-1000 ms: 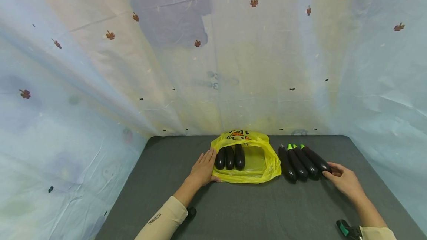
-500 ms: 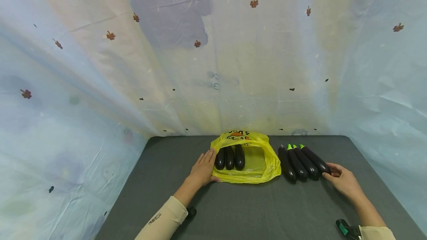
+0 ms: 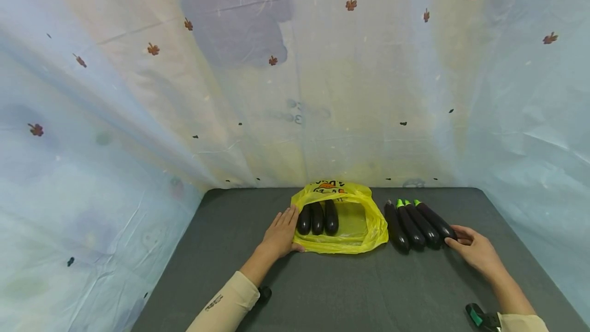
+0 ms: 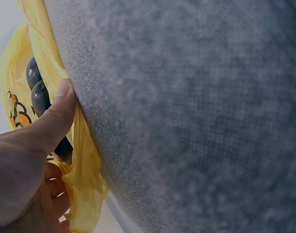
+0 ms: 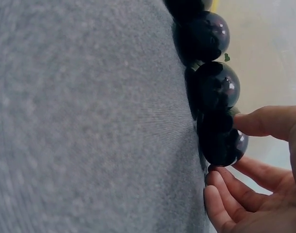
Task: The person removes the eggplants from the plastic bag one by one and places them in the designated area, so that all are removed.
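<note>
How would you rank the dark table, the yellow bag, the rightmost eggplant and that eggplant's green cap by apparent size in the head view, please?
1. Dark table
2. Yellow bag
3. Rightmost eggplant
4. Green cap
The gaps look clear, so none tie.

Nothing has visibly changed since a second ago

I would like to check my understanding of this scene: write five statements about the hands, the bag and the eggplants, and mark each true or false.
1. The left hand touches the yellow plastic bag. True.
2. Three eggplants are visible inside it. True.
3. Five more lie outside. False: four do.
4. The right hand touches the rightmost eggplant. True.
5. That eggplant hangs in the air. False: it lies on the grey tabletop.
</note>
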